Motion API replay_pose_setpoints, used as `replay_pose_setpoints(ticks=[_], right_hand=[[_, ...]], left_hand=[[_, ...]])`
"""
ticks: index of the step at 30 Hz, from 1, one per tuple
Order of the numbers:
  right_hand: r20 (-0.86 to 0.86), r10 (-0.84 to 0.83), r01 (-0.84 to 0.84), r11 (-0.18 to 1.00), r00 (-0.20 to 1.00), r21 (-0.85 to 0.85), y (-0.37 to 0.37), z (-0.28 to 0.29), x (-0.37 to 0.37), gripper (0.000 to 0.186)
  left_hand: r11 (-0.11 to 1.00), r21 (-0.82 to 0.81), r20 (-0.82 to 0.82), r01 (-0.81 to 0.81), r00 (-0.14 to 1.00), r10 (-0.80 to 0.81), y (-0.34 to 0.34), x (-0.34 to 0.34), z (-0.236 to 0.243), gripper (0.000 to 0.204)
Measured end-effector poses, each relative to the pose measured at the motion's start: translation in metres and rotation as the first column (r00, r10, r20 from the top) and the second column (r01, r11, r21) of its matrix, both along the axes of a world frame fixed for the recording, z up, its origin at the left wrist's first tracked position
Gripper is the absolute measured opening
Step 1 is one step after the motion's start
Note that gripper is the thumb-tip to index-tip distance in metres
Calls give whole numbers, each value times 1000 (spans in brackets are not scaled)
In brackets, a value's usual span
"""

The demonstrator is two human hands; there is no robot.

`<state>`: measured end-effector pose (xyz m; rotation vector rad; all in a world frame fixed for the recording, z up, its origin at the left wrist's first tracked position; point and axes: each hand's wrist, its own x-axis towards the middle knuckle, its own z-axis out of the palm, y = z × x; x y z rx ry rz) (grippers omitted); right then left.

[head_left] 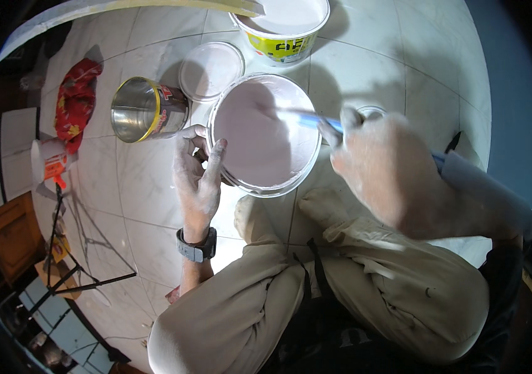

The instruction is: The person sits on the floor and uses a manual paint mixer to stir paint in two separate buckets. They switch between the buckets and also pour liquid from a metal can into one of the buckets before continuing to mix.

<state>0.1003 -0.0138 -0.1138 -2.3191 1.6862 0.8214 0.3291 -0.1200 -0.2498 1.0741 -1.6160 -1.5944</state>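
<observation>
The left hand (197, 184) is clamped on the rim of a white bucket (266, 192), presumably steadying it on the floor (153, 218); inside lies pale paste (250, 140); the right hand (378, 171), closed round a blue tool (317, 121), slants it inward, seemingly for reach

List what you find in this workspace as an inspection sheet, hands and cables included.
Surface: white marbled tile floor.
Job's things: round white plastic bucket of pale pinkish paste; slim blue-handled tool, motion-blurred, its tip at the paste.
Clutter: yellow-rimmed metal tin, round white lid, green-labelled white bucket, crumpled red patterned bundle.
Hands: left hand grips the bucket's left rim; right hand holds the tool.
Cables: nothing seen for certain.
Surroundings: black thin-legged stand, brown wooden cabinet, blue-grey wall.
</observation>
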Motion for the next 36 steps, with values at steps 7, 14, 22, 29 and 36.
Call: replay_pose_setpoints(ticks=[7, 14, 22, 29, 36], right_hand=[[240, -41, -19, 970, 970, 242, -17, 4, -4, 50], [-138, -19, 30, 997, 990, 77, -9, 4, -1, 46], [426, -37, -6, 995, 904, 99, -3, -2, -20, 26], [273, 86, 62, 869, 958, -492, 15, -26, -28, 10], [271, -19, 54, 991, 962, -123, 12, -5, -3, 11]], left_hand=[[1000, 5, -14, -24, 1000, 24, 1, 6, 2, 21], [999, -1, -40, -35, 999, 35, 0, 0, -3, 20], [997, -38, -20, -62, 998, 62, -2, 8, -1, 20], [993, 120, -113, 2, 994, 11, -1, -2, -10, 25], [997, 42, 41, -65, 997, 63, 2, 17, 5, 27]])
